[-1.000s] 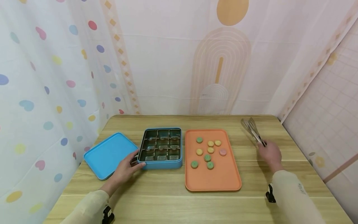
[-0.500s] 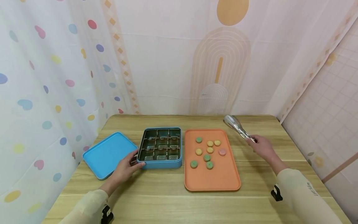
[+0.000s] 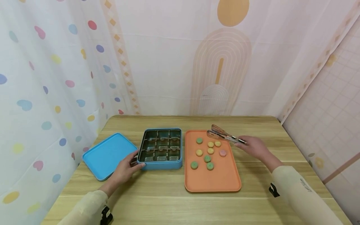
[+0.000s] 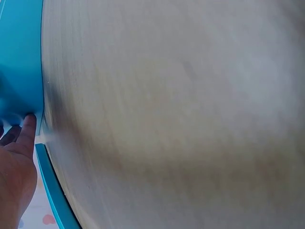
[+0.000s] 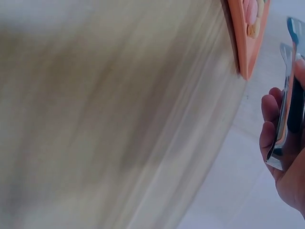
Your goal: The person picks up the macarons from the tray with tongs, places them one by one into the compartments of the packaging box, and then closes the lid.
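Note:
My left hand [image 3: 125, 168] holds the near-left corner of a blue box [image 3: 163, 166], thumb on the front wall and fingers along the left side. Inside the box is a dark plastic insert [image 3: 162, 144] with several bare compartments. Metal tongs [image 3: 226, 136] are in my right hand [image 3: 254, 147], thumb on one side and fingers curled round the other. Their two tips stand apart over the far edge of the orange tray [image 3: 212, 181], with nothing between them. On that tray lie green macarons [image 3: 210, 166], yellow macarons [image 3: 199, 152] and one pink macaron [image 3: 223, 153].
A blue lid [image 3: 110, 156] lies on the wooden table [image 3: 157, 200] left of the box, close to my left wrist. The box and tray stand side by side with a narrow gap. A patterned curtain [image 3: 163, 62] hangs behind the table's far edge.
My right hand has lifted the tongs from the table's right side, turned them and moved them left over the tray's far edge. My left hand stays at the box.

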Demonstrator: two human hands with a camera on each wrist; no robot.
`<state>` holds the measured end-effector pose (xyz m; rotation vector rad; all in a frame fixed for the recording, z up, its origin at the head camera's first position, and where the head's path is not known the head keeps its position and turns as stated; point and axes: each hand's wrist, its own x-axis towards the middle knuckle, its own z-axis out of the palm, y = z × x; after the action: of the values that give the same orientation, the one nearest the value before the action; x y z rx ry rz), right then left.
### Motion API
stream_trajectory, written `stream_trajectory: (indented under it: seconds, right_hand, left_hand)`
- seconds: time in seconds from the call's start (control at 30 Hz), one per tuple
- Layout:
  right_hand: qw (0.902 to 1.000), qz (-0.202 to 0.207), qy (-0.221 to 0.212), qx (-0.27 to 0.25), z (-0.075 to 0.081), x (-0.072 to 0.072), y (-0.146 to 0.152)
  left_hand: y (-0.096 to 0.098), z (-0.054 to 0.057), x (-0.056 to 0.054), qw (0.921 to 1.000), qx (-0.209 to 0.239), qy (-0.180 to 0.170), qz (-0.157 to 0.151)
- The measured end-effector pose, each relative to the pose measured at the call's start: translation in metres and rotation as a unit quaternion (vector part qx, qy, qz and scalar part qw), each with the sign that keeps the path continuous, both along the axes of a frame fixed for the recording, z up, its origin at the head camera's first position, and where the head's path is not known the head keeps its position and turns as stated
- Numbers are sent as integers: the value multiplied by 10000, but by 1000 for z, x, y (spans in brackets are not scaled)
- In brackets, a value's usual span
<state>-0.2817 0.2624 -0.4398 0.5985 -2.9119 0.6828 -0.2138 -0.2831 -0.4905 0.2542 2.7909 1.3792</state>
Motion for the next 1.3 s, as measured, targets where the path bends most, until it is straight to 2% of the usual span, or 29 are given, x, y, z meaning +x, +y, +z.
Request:
stream_trajectory:
  seconds: [0.27,0.43,0.7,0.93,1.3]
  right_hand:
    - [9978,359,-182,520,4,-8,-15]
    - [9969,471,-390,505,3,-11,-22]
    - [9957,582,-400,600,0,-16,-32]
    - [9936,724,-250,827,-6,-19,-38]
    - [9937,761,118,818,-6,-15,-42]
  left_hand:
    - [-1,-1,3,9999,113,63,-47]
    - [-1,0,4,9999,93,30,-52]
    - [0,2,3,10000,24,-13,-20]
    - [0,1,1,10000,-14,23,-3]
    - [0,2,0,9999,132,-70,3]
